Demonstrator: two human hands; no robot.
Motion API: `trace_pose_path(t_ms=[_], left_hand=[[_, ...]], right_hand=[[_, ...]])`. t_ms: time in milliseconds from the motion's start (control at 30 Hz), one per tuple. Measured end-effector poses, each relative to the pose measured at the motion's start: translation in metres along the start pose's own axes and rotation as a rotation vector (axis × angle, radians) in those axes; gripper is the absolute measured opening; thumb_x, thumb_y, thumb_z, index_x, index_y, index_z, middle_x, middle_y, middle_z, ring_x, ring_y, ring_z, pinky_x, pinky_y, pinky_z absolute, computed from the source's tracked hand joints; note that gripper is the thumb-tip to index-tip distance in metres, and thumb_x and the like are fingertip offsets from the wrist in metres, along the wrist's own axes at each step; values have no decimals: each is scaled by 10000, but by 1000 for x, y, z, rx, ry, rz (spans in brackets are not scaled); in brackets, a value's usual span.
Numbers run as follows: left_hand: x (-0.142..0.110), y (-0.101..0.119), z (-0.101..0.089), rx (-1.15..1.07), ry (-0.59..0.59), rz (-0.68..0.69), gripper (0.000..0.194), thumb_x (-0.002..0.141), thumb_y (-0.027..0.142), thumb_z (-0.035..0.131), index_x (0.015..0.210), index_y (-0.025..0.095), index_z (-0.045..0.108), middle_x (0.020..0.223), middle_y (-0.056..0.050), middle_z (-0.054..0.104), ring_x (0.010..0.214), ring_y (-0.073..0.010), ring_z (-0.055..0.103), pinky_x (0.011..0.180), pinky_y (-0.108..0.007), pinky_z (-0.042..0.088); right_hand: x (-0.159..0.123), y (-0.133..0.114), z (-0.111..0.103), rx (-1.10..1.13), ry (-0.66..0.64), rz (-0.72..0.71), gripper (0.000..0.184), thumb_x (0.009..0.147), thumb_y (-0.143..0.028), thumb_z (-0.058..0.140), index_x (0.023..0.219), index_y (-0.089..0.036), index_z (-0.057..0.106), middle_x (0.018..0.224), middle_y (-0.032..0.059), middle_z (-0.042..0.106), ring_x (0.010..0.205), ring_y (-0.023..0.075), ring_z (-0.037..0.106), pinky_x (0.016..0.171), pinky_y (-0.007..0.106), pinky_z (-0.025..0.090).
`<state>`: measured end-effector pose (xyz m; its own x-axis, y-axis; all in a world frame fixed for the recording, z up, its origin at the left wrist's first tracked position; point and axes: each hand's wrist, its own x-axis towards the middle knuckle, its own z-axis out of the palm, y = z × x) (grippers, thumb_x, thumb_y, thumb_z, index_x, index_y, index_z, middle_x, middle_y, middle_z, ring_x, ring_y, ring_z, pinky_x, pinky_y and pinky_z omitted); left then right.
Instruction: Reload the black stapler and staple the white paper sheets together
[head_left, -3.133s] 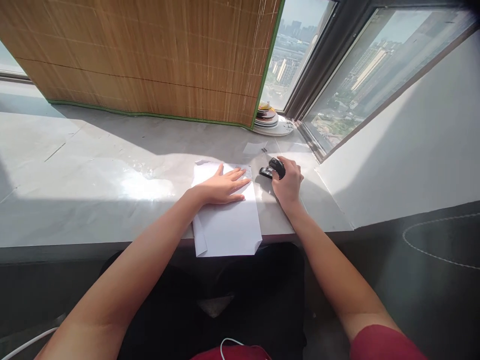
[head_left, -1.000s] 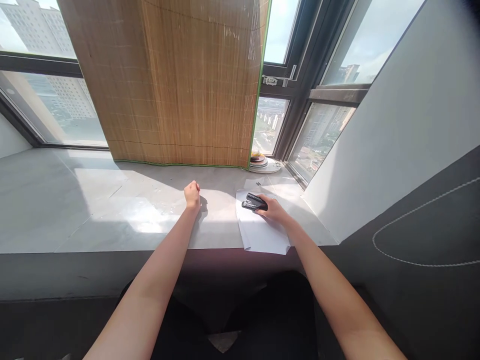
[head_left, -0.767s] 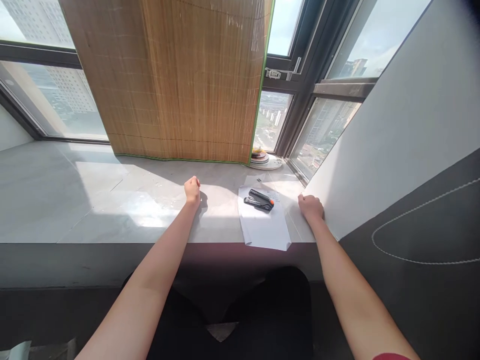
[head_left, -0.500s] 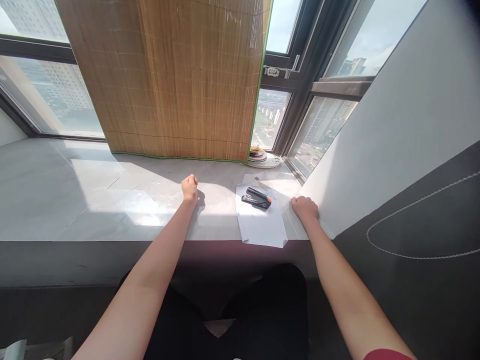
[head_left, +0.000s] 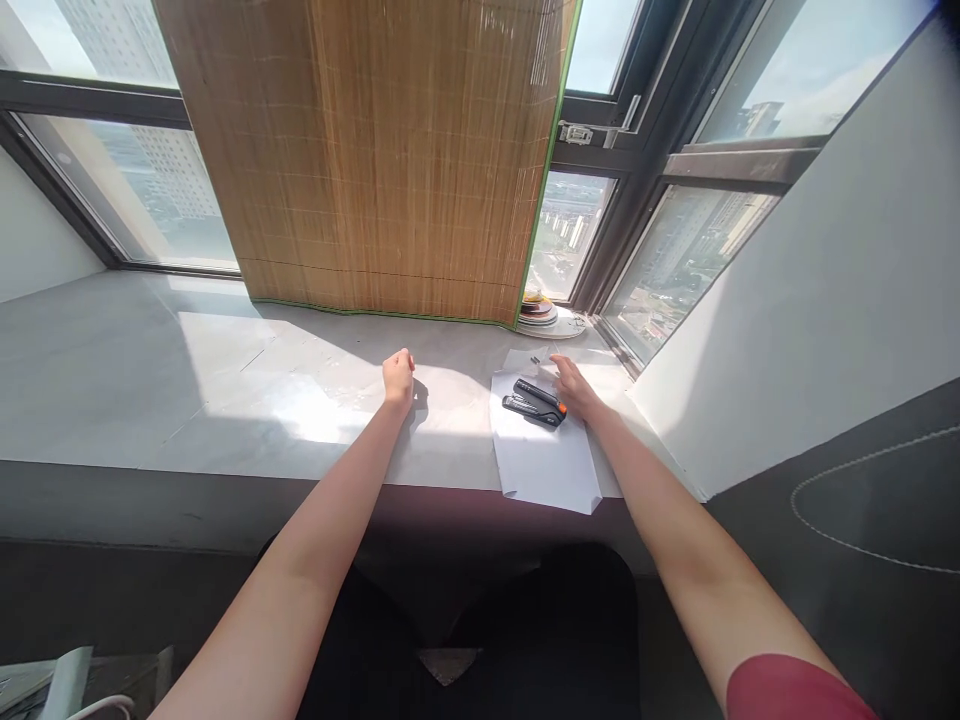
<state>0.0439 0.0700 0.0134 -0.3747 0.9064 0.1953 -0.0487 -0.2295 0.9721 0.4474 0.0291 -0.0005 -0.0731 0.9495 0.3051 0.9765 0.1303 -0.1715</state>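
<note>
My left hand (head_left: 398,377) rests on the white windowsill (head_left: 247,440) as a closed fist, and nothing shows in it. Over the right edge of some white paper (head_left: 547,466), my right hand (head_left: 574,386) is open with its index finger stretched out to the far left. A black stapler (head_left: 534,403) with an orange end lies open on the paper, just left of that hand. Near the fingertip sits a small dark piece (head_left: 535,360), perhaps staples, too small to make out. The paper's front edge overhangs the sill.
A bamboo blind (head_left: 375,160) with green edging hangs in front of the window. Stacked plates (head_left: 553,325) stand in the far right corner. A white wall (head_left: 795,270) closes off the right side, with a bead chain (head_left: 806,515) hanging before the dark part.
My right hand has moved left and forward from the sill onto the paper, its fingers going from curled to stretched out. My left fist stays put. The view has shifted slightly.
</note>
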Motion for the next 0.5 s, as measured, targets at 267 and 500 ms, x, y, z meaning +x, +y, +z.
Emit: trace_pose_path(t_ms=[267, 500], left_hand=[[0, -2, 4, 145, 2, 38, 441, 1004, 153, 428, 580, 229, 339, 620, 6, 377, 609, -154, 360, 612, -298, 309], [16, 8, -40, 525, -69, 54, 468, 952, 178, 600, 542, 240, 382, 554, -9, 392, 607, -201, 453, 637, -321, 341]], right_hand=[[39, -36, 31, -69, -198, 13, 607, 1105, -328, 342, 1651, -101, 480, 1756, 241, 442, 1635, 376, 429, 1318, 600, 374], [44, -100, 41, -54, -197, 55, 620, 1125, -273, 322, 1695, -39, 393, 1782, 285, 366, 1684, 372, 343, 1335, 685, 293]])
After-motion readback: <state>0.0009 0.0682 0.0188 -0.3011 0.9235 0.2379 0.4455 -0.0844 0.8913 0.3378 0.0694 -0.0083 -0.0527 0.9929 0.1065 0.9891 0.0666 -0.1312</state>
